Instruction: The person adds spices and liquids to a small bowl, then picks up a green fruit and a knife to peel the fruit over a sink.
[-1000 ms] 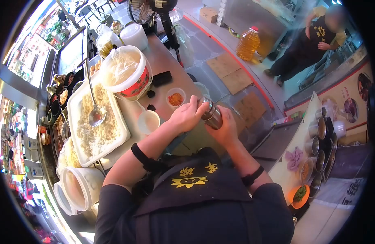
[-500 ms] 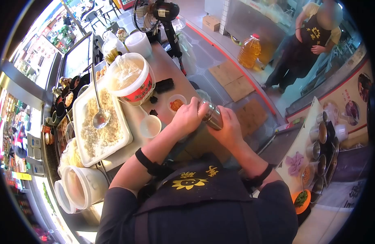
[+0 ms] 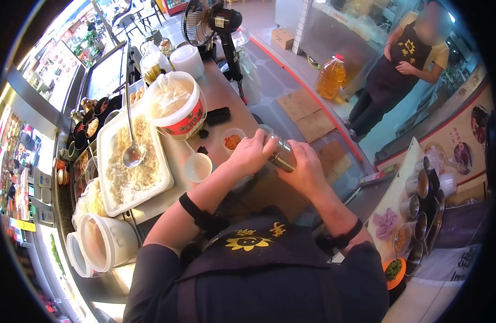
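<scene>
Both of my hands grip a shiny metal cylinder (image 3: 283, 156), held tilted in front of my apron at the counter's edge. My left hand (image 3: 250, 155) wraps its upper left end, and my right hand (image 3: 304, 168) closes around the lower right end. Something clear shows just beyond my left fingers, too covered to name. Close by my left hand sits a small clear cup of orange-red food (image 3: 232, 141). A pale round bowl (image 3: 198, 167) lies near my left forearm.
A white tray of rice (image 3: 164, 185) with a ladle (image 3: 133, 153) stands left, beside a red-labelled bucket (image 3: 186, 126). Black pieces (image 3: 218, 116) lie on the counter. Beyond are a fan (image 3: 221, 21), an oil jug (image 3: 330, 78) and a person (image 3: 401, 70). Metal cups (image 3: 409, 205) line the right.
The view has shifted slightly. Both hands keep hold of the metal cylinder in nearly the same place. The person at the back right has turned a little.
</scene>
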A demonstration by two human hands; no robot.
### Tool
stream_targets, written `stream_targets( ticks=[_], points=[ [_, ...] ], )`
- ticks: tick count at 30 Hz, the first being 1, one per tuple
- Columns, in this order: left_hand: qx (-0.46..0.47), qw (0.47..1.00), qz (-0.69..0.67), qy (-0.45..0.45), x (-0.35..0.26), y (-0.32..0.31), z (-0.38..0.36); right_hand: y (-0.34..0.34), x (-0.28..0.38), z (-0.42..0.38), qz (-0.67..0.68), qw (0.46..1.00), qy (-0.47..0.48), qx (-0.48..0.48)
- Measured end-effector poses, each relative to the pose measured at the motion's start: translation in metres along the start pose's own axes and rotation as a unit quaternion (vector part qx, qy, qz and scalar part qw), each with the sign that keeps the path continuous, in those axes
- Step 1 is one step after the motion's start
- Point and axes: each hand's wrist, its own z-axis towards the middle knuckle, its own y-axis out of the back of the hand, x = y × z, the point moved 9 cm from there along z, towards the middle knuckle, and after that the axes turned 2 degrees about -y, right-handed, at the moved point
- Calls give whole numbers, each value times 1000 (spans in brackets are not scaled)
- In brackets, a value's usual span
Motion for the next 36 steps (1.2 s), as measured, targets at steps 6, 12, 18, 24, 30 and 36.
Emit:
stream_targets(
  ticks=[6, 12, 18, 24, 30, 36],
  points=[
    [-4, 987, -160, 8, -6, 23, 4, 3, 0, 10, 139, 984, -61, 98],
    [2, 958, -286, -20, -7, 32, 7, -44, -34, -27, 546, 709, -302, 329],
    [58, 958, -254, -117, -29, 71, 14, -9, -14, -19, 441, 827, -221, 268],
    [155, 951, -211, 165, -19, 59, 20, 30, 15, -5, 180, 978, -65, 82],
    [28, 960, -244, -137, -63, 94, 27, -12, -13, -40, 490, 767, -232, 344],
    [-21, 894, -260, -366, -124, 130, 6, -24, 33, -65, 714, 545, -170, 405]
  ],
)
